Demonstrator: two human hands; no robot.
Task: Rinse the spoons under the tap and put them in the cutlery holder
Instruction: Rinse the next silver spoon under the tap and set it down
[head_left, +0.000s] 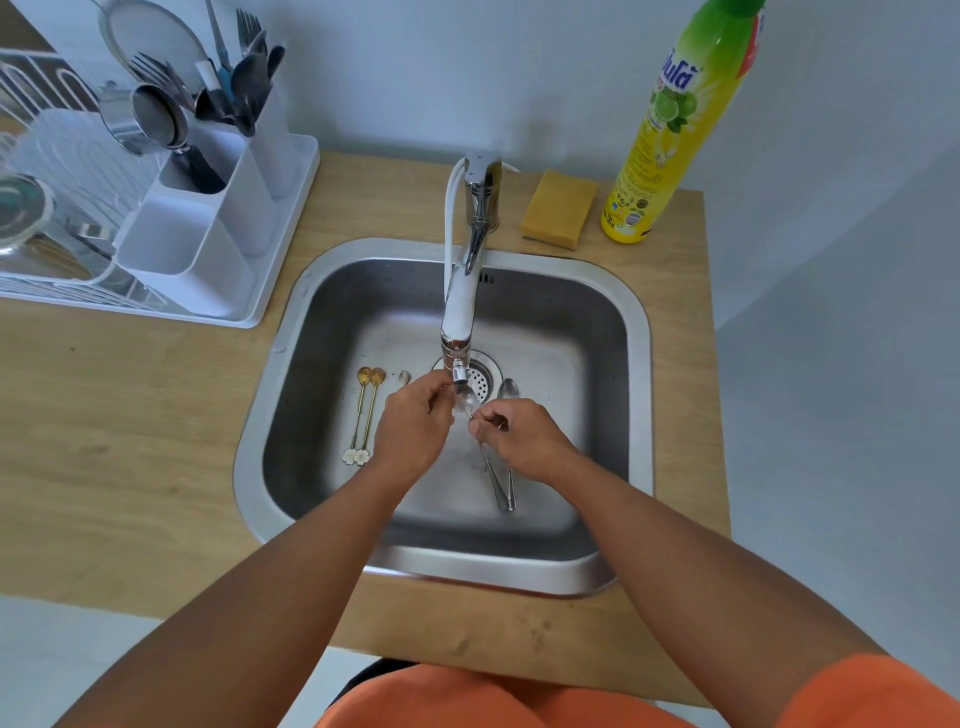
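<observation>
**Spoons: rinse in progress, none of sink lot racked yet**

Silver spoon (467, 402) held under tap (460, 322), bowl just below nozzle. Right hand (519, 439) pinches handle, fingers curled round it. Left hand (413, 426) at bowel end, fingertips on or beside bowl; grip vs. rub cannot tell. Water flow not clearly visible.

Outward: second silver spoon (508, 389) lying on sink (636, 364) floor beside right hand, handle toward person. Two gold spoons (366, 410) side by side left of left hand, flower ends near. Small silver item past them, partly hidden, unidentified.

Cutlery holder (208, 244) on rack at far left, well apart from sink; rear compartments hold forks, spoons, front compartment appears free.

Step judged: rinsing first spoon, approx. early stage. Next move calls for lift clear of tap, carry left over counter, drop handle or bowl down into a compartment.
</observation>
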